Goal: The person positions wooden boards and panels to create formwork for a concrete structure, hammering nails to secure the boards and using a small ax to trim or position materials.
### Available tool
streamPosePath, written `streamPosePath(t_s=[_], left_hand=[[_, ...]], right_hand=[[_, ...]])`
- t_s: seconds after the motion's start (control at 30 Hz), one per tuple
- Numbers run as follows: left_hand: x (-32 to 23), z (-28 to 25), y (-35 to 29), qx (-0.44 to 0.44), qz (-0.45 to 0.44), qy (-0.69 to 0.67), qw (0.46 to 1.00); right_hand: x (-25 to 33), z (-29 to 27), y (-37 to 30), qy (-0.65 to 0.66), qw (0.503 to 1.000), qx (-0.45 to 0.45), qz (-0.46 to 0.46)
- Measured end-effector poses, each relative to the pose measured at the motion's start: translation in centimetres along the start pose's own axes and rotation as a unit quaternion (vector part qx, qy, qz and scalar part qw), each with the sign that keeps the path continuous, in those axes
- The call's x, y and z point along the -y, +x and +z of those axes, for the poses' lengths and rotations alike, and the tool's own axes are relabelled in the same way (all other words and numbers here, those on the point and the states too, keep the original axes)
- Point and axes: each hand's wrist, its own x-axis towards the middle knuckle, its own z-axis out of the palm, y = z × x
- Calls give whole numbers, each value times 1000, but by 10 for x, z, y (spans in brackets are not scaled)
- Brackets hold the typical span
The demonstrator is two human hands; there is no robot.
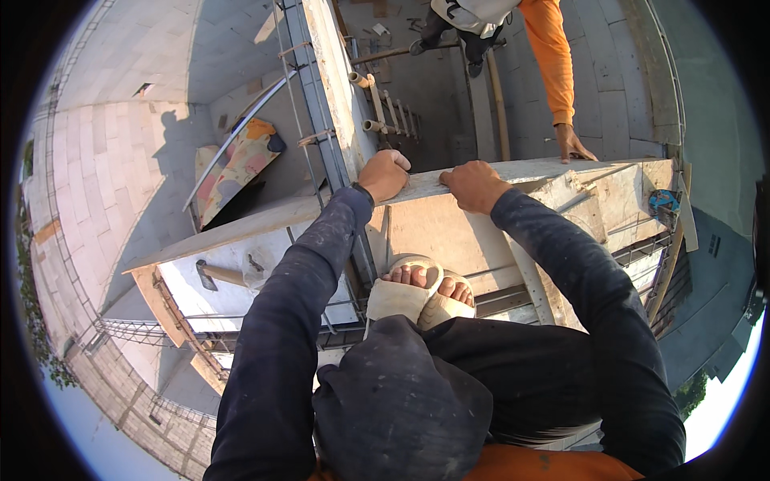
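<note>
A long wooden plank (421,186) runs across in front of me, its top edge level with my hands. At its middle my left hand (383,176) is closed over the edge, close beside an upright board (337,88). A short way to the right, my right hand (475,186) is also closed on the plank, knuckles up and fingertips mostly hidden. Farther right, a co-worker's hand (573,146) in an orange sleeve rests on the same plank. My sandalled feet (421,290) stand just below it, against a plywood panel (449,232).
A hammer (224,275) lies on a white surface at left. Steel reinforcing bars (309,120) rise beside the upright board. A ladder (393,112) stands in the deep space beyond the plank, near the co-worker. A blue-and-red item (663,204) sits at the right end. Block walls (104,152) stand left.
</note>
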Motion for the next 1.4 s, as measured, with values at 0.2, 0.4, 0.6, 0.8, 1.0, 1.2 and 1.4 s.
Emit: streamPosePath(t_s=[0.2,0.4,0.6,0.8,1.0,1.2,1.4], left_hand=[[6,-1,-2,6,8,-2,1000],[-8,12,0,-12,5,52,999],[17,15,6,-35,-18,83,996],[11,12,-2,-35,-12,94,995],[-5,5,-2,-21,14,72,997],[-17,3,-9,-13,-31,77,996],[-8,-1,-16,-25,-30,92,995]], right_hand=[[6,-6,4,-8,1000,14,-1],[-2,-9,-8,16,1000,-6,-6],[11,-22,-2,34,999,-13,-34],[75,-71,-45,-17,972,-163,-167],[179,-6,-36,108,917,-9,-385],[311,-9,35,92,946,48,-308],[354,-10,54,53,960,44,-270]])
